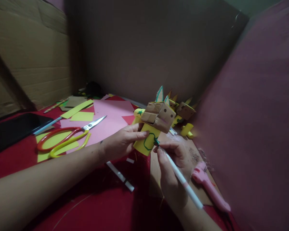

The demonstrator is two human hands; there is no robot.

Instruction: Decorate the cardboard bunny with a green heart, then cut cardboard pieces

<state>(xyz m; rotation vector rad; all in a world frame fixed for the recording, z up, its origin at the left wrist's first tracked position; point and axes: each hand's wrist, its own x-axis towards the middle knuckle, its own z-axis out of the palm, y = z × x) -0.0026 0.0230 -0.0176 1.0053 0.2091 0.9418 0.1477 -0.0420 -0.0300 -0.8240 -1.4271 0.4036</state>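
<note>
Cardboard-headed figure point(155, 123) is sitting mid-view, held up above the work surface and leaning a bit to the right. It's wearing two pointed ears edged in blue-green, and the box head is showing two dark round eyes. The yellow tube body point(141, 147) is carrying a green rounded outline on its front.

Left hand point(126, 139): closing around the body from the side, thumb pressing on the front, fingers going behind. Right hand point(172, 170): pinching a white marker point(180, 176) near its green tip, fingers curled in; tip is touching the body at the outline's right edge.

Yellow roll with a green star point(139, 112) is poking out just left of the head; too dim to tell if it's attached. Behind, another cardboard-headed puppet point(186, 110) is standing, with a small yellow tube piece point(187, 130) lying near it.

Right side: pink glue gun point(210, 186) is lying on a brown board point(155, 175). Left side: scissors point(86, 130) with red and yellow handles are lying spread over yellow and pink paper point(113, 112). Black phone-like slab point(16, 128) is resting farther left on the red cloth point(86, 205).
</note>
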